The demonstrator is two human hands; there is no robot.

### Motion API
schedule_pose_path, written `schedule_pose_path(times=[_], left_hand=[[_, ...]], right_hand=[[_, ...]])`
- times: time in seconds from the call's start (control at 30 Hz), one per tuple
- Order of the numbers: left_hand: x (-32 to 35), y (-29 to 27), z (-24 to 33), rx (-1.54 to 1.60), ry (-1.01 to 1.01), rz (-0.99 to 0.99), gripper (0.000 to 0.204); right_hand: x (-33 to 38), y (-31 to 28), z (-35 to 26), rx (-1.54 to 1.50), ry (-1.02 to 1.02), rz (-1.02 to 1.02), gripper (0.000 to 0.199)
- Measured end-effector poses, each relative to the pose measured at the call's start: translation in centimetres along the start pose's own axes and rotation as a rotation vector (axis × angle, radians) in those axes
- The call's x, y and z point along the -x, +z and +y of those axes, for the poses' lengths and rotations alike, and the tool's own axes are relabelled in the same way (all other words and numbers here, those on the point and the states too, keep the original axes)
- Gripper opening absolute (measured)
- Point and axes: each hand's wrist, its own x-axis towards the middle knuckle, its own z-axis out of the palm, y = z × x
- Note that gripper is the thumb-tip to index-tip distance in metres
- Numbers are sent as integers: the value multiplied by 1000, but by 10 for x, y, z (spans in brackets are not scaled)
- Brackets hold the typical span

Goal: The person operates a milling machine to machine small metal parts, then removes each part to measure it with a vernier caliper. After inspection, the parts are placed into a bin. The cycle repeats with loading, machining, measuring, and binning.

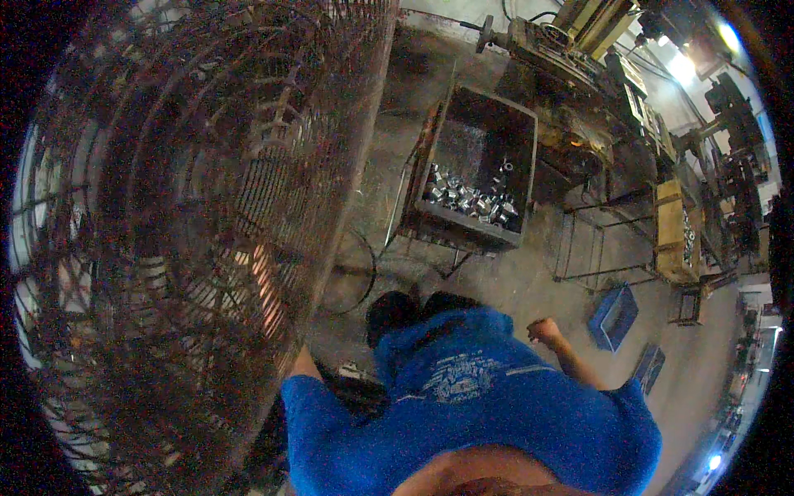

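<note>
A: Entry, head view. Right hand: curled into a loose fist beside the person's right hip, raised clear of the floor. Nothing visible between the fingers; whether it grips anything small, I cannot tell.

B: Left hand?

A: Not visible. The left forearm leaves the blue sleeve and passes behind the rusty wire cage, which fills the left half of the frame. Hand state there: cannot tell, out of sight.

B: Nearest objects to the right hand?

A: A blue plastic crate on the concrete floor, just to the right of the fist, not touching it. A second, darker blue crate lies a little lower right.

B: And ahead of the person?

A: A dark metal bin on a tilted frame, open at the top, with a heap of shiny metal fittings lying against its lower wall. It stands well apart from the fist, beyond the person's dark shoes.

B: Background?

A: A machine tool along the far wall, and a yellowish wooden box on a stand to the right, also holding small metal parts. Detail there is blurred.
</note>
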Motion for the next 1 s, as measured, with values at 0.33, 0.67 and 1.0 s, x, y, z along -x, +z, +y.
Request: schedule_pose_path(times=[0.33,0.67,1.0], left_hand=[[7,-1,1,-2,-8,-13,24],[104,-5,-39,-181,-232,-85,24],[210,138,-39,-830,-134,-769,29]], right_hand=[[-13,-24,-23,-189,59,130,15],[33,-26,-8,-101,29,29,26],[101,-354,-254,80,-539,659,59]])
